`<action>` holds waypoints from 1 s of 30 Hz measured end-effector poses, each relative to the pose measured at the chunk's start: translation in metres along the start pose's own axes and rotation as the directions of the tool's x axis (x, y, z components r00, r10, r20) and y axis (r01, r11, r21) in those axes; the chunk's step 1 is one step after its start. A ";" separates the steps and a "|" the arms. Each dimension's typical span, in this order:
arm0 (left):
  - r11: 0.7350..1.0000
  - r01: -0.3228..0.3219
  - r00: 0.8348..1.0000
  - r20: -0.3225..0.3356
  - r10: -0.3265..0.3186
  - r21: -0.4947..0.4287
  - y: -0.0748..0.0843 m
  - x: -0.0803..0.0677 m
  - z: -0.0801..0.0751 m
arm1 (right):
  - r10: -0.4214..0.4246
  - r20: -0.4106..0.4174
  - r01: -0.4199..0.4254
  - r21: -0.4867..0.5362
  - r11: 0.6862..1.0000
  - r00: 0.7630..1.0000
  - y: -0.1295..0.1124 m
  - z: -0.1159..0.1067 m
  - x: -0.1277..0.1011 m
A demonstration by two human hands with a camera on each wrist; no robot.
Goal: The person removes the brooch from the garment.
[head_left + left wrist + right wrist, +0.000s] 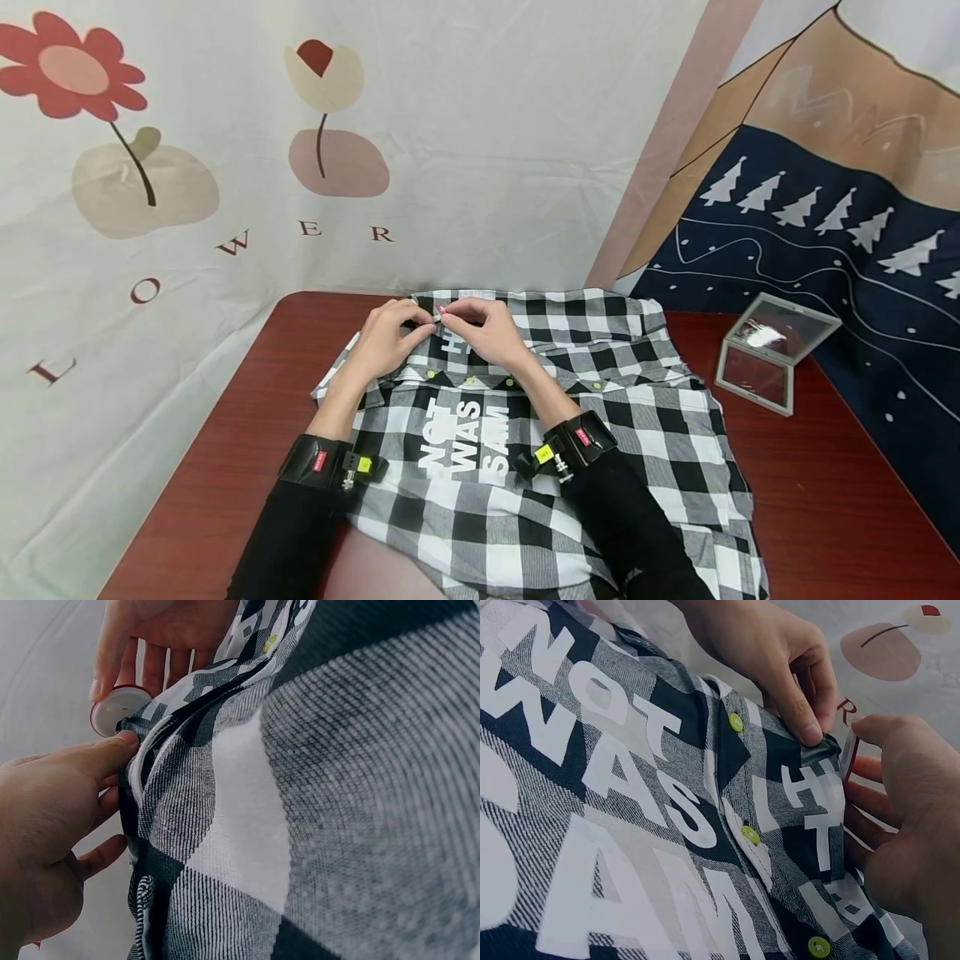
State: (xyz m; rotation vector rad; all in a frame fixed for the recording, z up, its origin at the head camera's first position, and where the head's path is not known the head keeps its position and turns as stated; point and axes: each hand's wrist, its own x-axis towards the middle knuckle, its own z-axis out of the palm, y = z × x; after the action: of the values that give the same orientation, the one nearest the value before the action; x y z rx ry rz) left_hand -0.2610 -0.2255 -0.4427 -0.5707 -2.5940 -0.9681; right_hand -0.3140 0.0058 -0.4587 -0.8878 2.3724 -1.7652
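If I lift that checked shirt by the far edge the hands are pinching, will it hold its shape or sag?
The checked shirt is thin woven cloth, already rumpled, so it would probably sag and unfold. It looks light. On the smooth table it would likely slide and bunch rather than move flat.

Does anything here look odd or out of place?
One thing: a round white, red-rimmed tag sits at the edge of the checked shirt, between the left hand and right hand. It resembles a shop security tag. Otherwise nothing looks spilled or damaged.
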 end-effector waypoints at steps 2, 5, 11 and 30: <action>1.000 -0.001 1.000 -0.002 0.001 -0.001 0.000 0.000 0.000 | -0.001 -0.004 0.001 -0.006 1.000 1.000 0.000 0.000 0.000; 1.000 -0.006 1.000 -0.008 0.006 0.000 -0.002 0.001 0.001 | 0.000 -0.010 0.000 -0.015 1.000 1.000 0.001 -0.001 0.001; 1.000 -0.006 1.000 -0.011 0.006 0.000 -0.002 0.001 0.001 | 0.000 -0.016 -0.001 -0.033 0.999 1.000 0.002 -0.002 0.001; 1.000 -0.016 0.998 -0.053 0.016 -0.007 -0.006 0.000 -0.001 | 0.019 -0.145 -0.022 -0.019 1.000 0.989 0.002 -0.012 0.001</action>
State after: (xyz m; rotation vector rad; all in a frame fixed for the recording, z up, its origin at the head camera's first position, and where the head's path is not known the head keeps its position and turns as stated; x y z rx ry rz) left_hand -0.2639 -0.2309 -0.4451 -0.5593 -2.5368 -0.9754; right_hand -0.3205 0.0164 -0.4562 -0.7585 2.4806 -1.8612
